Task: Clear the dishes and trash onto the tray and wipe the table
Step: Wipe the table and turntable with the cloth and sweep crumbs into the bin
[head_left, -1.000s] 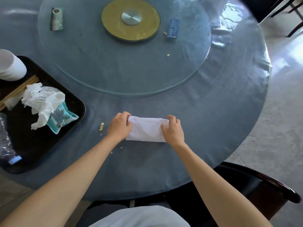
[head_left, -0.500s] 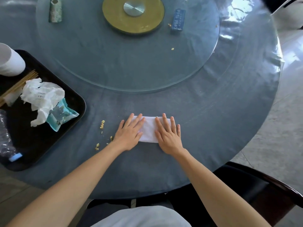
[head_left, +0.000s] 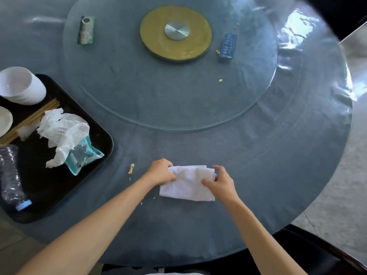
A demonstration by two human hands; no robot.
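A folded white cloth (head_left: pixel 188 183) lies on the round blue-grey table (head_left: pixel 278 159) near its front edge. My left hand (head_left: pixel 161 171) grips the cloth's left end and my right hand (head_left: pixel 221 181) pinches its right end. Yellow crumbs (head_left: pixel 131 169) sit on the table just left of my left hand. A black tray (head_left: pixel 39 185) at the left holds white bowls (head_left: pixel 20 85), chopsticks (head_left: pixel 29 120), crumpled white paper (head_left: pixel 63 132), a teal wrapper (head_left: pixel 83 155) and a crushed plastic bottle (head_left: pixel 11 177).
A glass turntable (head_left: pixel 158 92) with a gold hub (head_left: pixel 175 32) fills the table's middle. On it lie a green wrapper (head_left: pixel 86 29), a blue packet (head_left: pixel 229 45) and scattered crumbs (head_left: pixel 220 80). A dark chair (head_left: pixel 317 253) stands at the lower right.
My hands went from pressing flat on the cloth to gripping its two ends. The cloth now looks wider and partly lifted at the back.
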